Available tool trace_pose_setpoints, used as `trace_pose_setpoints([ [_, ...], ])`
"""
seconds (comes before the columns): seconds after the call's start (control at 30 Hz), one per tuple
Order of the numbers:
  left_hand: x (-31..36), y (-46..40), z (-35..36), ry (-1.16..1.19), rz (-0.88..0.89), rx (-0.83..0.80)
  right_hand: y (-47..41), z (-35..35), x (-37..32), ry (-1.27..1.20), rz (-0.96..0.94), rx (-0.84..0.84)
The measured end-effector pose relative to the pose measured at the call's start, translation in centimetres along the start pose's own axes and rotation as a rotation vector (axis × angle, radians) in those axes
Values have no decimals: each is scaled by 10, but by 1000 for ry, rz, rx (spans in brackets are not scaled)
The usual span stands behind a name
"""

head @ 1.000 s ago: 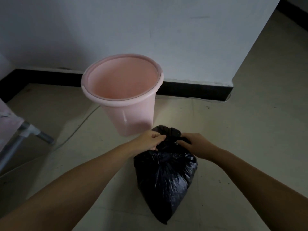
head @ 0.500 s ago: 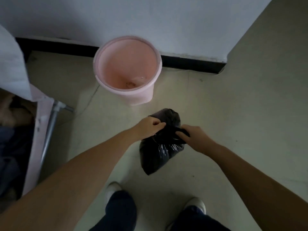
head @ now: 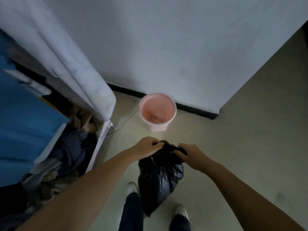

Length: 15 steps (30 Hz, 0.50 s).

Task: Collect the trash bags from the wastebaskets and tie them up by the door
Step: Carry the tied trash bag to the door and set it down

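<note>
- Progress: the black trash bag (head: 160,177) is out of the pink wastebasket (head: 157,111), which stands bagless on the floor (head: 241,147) against the wall (head: 183,47). Something small lies at its bottom; it cannot be identified.
- Outstanding: the bag's neck is gathered but no finished knot is visible. No door is in view, so carrying and tying by the door remain, in my judgement, as do any other wastebaskets.
- Left hand (head: 146,147): fingers curled, its grip pinching the bag's gathered top on its left side.
- Right hand (head: 191,155): fingers curled, its grip pinching the top on the opposite side.
- Position: the bag hangs directly below both grips, clear of the floor as far as can be judged, between the person's shoes (head: 180,211), with the wastebasket well apart beyond it.
- Left of scene: a fabric wardrobe (head: 66,64) with clothes.
</note>
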<state>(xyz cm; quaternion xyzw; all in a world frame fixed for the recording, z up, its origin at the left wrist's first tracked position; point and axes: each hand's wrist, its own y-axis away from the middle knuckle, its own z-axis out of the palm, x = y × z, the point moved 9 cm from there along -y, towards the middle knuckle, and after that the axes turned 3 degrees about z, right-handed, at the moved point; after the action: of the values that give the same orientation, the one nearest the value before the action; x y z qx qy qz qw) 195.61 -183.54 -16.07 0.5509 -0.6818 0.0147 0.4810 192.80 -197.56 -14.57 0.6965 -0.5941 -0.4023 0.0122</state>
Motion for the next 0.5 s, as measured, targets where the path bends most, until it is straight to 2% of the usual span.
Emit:
trace_pose_setpoints([
  [0.13, 24, 65, -34, 47, -45, 186, 30, -26, -54, 95, -172, -16],
  [0.27, 35, 143, -38, 153, -108, 346, 64, -29, -98, 173, -322, -88],
  [0.5, 2, 301, -19, 349, -267, 659, 129, 21, -206, 425, -642, -229],
])
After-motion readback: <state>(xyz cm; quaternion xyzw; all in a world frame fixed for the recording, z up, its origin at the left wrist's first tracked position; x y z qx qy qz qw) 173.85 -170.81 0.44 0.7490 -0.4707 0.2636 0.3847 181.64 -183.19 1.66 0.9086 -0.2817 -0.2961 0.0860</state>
